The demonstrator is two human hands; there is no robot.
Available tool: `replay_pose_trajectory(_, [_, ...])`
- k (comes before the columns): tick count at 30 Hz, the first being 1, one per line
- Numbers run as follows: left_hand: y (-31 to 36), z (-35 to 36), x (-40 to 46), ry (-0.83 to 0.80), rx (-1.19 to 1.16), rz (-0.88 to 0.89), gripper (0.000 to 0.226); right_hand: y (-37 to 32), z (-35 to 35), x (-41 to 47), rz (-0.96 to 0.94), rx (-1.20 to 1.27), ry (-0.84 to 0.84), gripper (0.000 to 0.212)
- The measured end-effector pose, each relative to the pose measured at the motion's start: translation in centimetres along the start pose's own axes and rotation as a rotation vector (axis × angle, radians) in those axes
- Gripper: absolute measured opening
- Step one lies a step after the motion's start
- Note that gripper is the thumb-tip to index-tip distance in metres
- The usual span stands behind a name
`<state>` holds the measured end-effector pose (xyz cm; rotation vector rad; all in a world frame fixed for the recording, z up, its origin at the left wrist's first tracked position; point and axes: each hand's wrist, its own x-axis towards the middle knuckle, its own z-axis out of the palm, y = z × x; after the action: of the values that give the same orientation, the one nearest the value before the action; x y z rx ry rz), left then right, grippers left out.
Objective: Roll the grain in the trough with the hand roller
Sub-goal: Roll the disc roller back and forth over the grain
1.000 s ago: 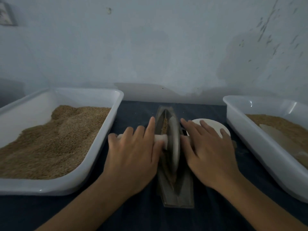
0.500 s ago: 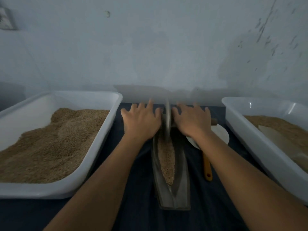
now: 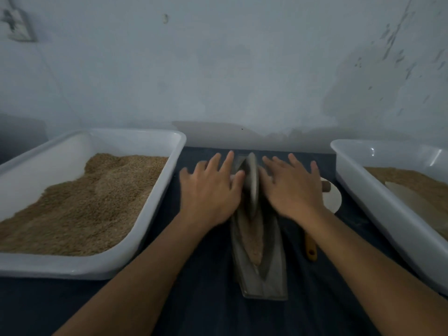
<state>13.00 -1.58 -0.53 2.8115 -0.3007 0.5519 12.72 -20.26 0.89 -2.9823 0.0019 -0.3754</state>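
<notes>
Near the far end of the trough point(image 3: 260, 270), my flat left hand point(image 3: 209, 192) and right hand point(image 3: 292, 190) press the roller point(image 3: 251, 183) (fingers straight), with much grain point(image 3: 252, 241) left to roll behind it.

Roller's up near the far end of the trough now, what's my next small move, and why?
Probably draw the roller back toward you under both flat palms, left hand and right hand: the grain lies mostly in the near part of the trough.
</notes>
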Motion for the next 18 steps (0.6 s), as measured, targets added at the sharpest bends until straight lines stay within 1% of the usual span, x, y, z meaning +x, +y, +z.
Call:
replay_pose_trajectory(3, [0.4,0.6,4.9,-0.054,0.012,-0.086,0.07,-0.2,-0.1,4.5,0.107,-0.009,-0.034,0.074])
replay_pose_trajectory(5, [0.2,0.6,5.5,-0.061,0.031,-0.092,0.071,-0.5,0.0,5.1,0.133,-0.004,-0.046,0.073])
replay_pose_trajectory(8, [0.0,0.6,1.7,0.008,0.081,-0.067,0.07,-0.7,0.0,1.9,0.078,0.003,-0.014,0.073])
replay_pose_trajectory(12, [-0.2,-0.3,-5.0,0.111,0.089,0.017,0.065,-0.4,-0.4,-5.6,-0.01,0.017,0.058,0.071])
replay_pose_trajectory(15, [-0.6,-1.3,-6.8,0.039,0.066,0.019,0.066,-0.5,-0.8,-7.9,-0.03,-0.082,0.062,0.073])
replay_pose_trajectory(18, [-0.3,-1.5,-5.4,-0.022,0.05,-0.032,0.068,-0.9,-0.6,-5.6,0.004,-0.098,0.025,0.081])
